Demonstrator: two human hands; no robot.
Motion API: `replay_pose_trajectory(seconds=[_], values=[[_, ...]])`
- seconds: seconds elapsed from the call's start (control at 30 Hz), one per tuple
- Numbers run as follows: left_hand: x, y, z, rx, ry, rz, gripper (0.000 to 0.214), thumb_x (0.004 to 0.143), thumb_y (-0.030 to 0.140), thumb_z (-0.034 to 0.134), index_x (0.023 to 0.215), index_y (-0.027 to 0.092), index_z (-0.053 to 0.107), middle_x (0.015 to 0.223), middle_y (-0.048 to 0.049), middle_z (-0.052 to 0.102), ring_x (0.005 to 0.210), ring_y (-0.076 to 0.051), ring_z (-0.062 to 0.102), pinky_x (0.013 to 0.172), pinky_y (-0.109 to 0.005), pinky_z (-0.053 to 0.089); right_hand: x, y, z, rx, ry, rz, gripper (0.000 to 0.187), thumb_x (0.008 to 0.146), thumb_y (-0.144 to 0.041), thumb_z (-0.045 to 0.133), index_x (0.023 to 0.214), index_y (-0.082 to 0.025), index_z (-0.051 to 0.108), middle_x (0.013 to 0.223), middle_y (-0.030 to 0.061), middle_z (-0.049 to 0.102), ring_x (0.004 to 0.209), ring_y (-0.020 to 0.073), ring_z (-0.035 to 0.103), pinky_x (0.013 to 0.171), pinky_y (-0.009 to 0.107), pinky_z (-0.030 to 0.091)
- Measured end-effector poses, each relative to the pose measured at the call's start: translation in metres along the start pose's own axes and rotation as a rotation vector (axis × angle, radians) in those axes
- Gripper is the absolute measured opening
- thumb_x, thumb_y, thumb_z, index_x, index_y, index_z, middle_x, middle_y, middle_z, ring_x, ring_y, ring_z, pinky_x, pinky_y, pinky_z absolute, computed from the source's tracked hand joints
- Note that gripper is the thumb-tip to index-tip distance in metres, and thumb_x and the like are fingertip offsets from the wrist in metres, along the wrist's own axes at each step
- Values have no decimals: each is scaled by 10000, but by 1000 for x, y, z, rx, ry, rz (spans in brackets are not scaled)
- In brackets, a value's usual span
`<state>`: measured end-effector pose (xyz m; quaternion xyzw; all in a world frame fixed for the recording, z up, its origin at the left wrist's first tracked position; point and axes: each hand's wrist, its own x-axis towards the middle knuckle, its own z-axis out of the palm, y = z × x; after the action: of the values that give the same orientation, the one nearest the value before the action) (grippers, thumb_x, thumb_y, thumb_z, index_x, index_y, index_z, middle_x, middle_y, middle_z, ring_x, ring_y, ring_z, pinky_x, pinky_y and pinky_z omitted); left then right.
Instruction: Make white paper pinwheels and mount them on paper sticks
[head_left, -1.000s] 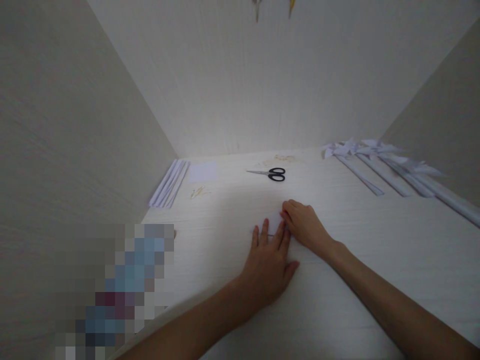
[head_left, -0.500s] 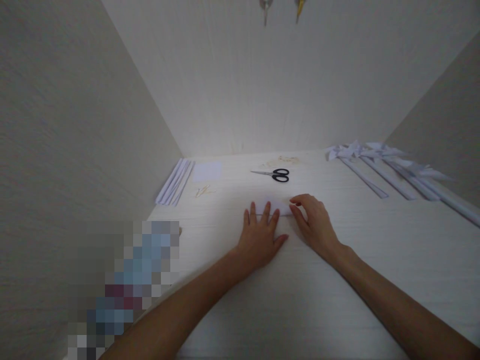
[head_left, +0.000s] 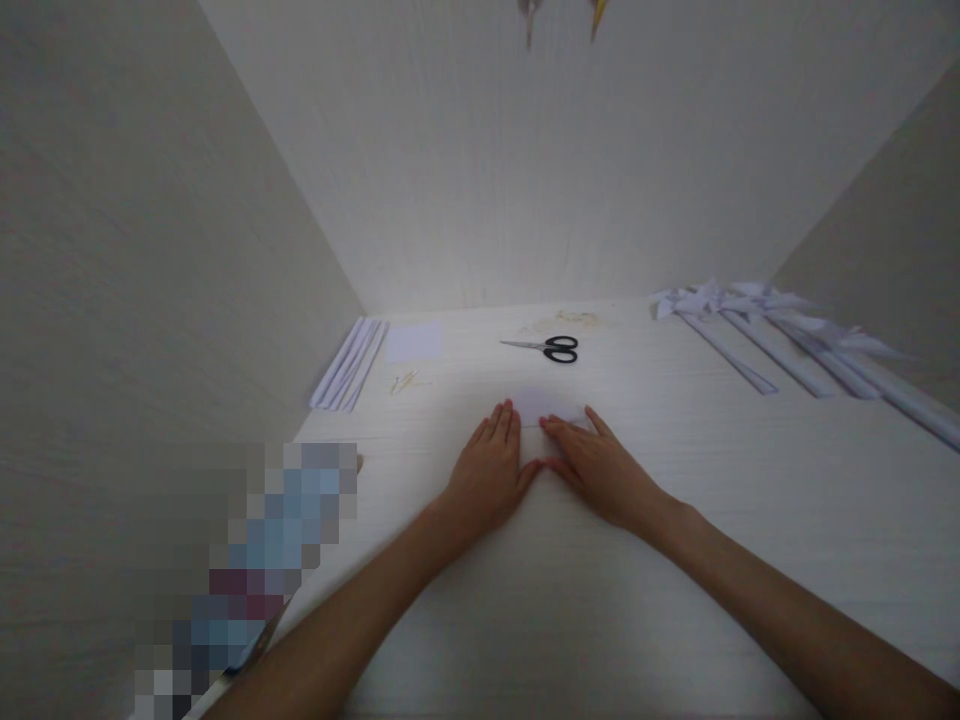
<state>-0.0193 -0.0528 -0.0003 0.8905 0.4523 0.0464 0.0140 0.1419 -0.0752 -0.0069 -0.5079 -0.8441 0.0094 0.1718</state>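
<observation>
A small white sheet of paper (head_left: 532, 405), which looks folded, lies on the white table in front of me. My left hand (head_left: 487, 465) rests flat at its left end, fingers stretched out and close together. Across its right part lies my right hand (head_left: 592, 460), fingers extended and pressing down on the paper. The two thumbs nearly meet at the near side. Part of the paper is hidden beneath the fingers. Beyond it lies a pair of scissors (head_left: 551, 347) with black handles, blades pointing left.
Rolled paper sticks (head_left: 349, 365) and a square white sheet (head_left: 415, 341) lie at the back left, with small wooden pieces (head_left: 405, 381) nearby. Several paper pinwheels (head_left: 739, 320) on paper sticks lie at the back right. Pale scraps (head_left: 576, 318) sit behind the scissors.
My left hand has slid left and its fingers have drawn together. My right hand has moved left, from pinching the paper's right end to lying flat over it.
</observation>
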Motion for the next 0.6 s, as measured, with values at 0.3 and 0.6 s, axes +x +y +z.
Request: replay_pose_trajectory(seconds=[0.3,0.6], values=[[-19,-5,-2,45,2,-78,580,843,373,283,1270,-20,283,1356,-209,261,1263,-264,217,1009,-421,246,2,-9,3,-42,35,38,398,866,-350,333,1134,-83,456,1140,176,555,1096,229,485,994,518,196],[-17,-3,-3,34,-4,-63,483,852,286,261,1270,50,316,1370,-151,265,1266,-239,225,1008,-443,237,5,-25,5,89,-7,-40,470,848,-387,347,1237,-122,356,1230,144,489,1174,204,402,993,519,202]])
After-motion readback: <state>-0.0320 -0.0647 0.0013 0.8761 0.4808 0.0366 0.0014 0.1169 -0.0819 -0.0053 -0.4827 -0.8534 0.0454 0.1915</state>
